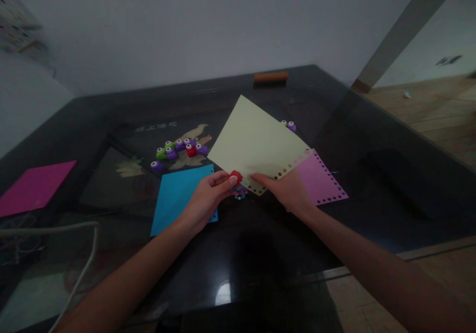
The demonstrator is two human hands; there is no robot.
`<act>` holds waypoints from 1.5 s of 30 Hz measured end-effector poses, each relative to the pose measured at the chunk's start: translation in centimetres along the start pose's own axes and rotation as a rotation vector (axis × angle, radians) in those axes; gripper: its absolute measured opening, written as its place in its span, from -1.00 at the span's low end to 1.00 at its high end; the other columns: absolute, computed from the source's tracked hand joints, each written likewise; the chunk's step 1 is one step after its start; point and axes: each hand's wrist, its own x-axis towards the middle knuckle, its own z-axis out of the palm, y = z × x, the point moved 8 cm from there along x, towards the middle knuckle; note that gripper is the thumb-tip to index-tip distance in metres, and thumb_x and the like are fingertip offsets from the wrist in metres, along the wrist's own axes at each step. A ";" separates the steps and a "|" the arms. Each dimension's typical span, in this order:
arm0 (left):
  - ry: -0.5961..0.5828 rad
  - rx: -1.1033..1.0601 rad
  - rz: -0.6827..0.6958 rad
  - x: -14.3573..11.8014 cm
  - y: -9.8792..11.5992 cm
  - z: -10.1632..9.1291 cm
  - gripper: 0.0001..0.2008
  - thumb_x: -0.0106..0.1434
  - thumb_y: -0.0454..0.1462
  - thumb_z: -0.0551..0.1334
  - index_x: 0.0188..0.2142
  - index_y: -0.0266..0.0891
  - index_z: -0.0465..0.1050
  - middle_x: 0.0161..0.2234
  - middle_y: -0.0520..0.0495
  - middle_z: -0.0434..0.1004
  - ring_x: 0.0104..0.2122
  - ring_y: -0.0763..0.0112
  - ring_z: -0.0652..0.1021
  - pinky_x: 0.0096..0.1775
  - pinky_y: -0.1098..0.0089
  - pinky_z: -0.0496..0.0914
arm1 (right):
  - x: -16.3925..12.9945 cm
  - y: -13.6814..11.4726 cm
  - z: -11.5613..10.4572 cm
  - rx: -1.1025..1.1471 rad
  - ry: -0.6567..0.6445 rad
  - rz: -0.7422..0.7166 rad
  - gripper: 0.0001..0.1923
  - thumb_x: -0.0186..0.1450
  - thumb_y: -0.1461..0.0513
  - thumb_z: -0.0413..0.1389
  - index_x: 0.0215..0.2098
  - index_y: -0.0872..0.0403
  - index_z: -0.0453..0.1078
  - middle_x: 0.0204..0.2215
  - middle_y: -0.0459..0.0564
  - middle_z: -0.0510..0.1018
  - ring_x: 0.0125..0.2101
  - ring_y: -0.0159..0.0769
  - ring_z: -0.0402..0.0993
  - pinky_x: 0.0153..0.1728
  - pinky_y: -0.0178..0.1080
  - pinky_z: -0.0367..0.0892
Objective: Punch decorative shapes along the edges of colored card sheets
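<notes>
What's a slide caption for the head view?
Left hand presses a red punch onto yellow paper held by right hand.

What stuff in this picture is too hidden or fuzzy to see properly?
Head view only:
- Red punch: mostly covered by the left hand and the yellow paper.
- Purple punch: half hidden behind the yellow paper.
- Punched shapes along the pink paper: too small.
- Wall items, top left: blurred.
- Right hand: fingertips tucked under the paper.
</notes>
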 end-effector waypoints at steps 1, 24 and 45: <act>0.000 0.000 0.000 0.0 0.0 0.0 -0.82 0.08 -0.22 0.36 -0.33 -0.27 0.52 -0.33 -0.03 0.54 -0.30 0.43 0.51 -0.22 0.44 0.37 | 0.0 -0.1 0.0 0.000 0.000 -0.006 -0.64 0.09 0.16 0.24 -0.11 -0.07 0.44 -0.27 -0.02 0.60 -0.10 -0.09 0.46 0.05 0.07 0.24; 0.016 0.078 0.048 -0.1 0.4 -0.1 -0.82 0.10 -0.20 0.33 -0.32 -0.24 0.52 -0.34 -0.02 0.55 -0.28 0.37 0.49 -0.22 0.41 0.32 | -0.3 0.1 -0.2 -0.004 0.048 -0.014 -0.53 0.04 0.11 0.27 -0.07 -0.02 0.42 -0.21 0.04 0.59 -0.08 -0.02 0.45 0.04 0.15 0.24; 0.016 0.097 0.121 -0.4 1.1 0.0 -0.85 0.11 -0.22 0.33 -0.32 -0.23 0.53 -0.32 -0.02 0.57 -0.27 0.36 0.51 -0.11 0.36 0.31 | -0.4 -0.5 -0.1 0.020 0.026 -0.021 -0.57 0.06 0.14 0.25 -0.08 -0.02 0.43 -0.23 0.03 0.59 -0.06 -0.04 0.44 0.06 0.15 0.22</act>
